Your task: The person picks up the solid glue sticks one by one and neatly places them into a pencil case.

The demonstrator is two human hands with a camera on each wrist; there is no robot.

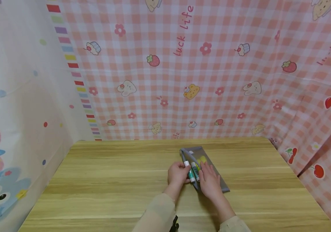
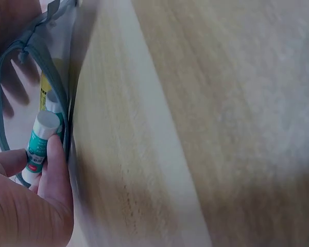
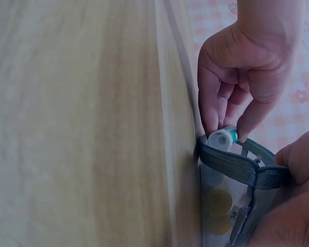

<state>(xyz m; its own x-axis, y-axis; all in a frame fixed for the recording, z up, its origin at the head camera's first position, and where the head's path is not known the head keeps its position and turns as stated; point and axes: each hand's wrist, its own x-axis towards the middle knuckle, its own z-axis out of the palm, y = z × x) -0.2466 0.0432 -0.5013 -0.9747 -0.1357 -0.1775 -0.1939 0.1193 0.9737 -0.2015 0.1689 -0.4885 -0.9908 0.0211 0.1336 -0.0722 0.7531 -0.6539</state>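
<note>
A grey mesh zipper pouch (image 1: 218, 180) lies on the wooden table with its zipped mouth spread open toward the left. My left hand (image 1: 178, 174) pinches a white and green glue stick (image 2: 37, 146) between thumb and fingers, at the pouch's mouth. Beside it, a second glue stick (image 1: 195, 170) is inside the pouch, partly hidden in the left wrist view. Yellow items (image 3: 219, 203) show through the mesh; their kind is unclear. My right hand (image 1: 210, 182) holds the pouch by its open edge, fingers spread over the mesh and thumb at the rim.
The wooden table (image 1: 110, 183) extends around the pouch on all sides. A pink checked cloth (image 1: 168, 77) hangs behind the table and on the right, and a white printed cloth (image 1: 23, 103) hangs on the left. A small black object (image 1: 174, 224) shows by my left sleeve.
</note>
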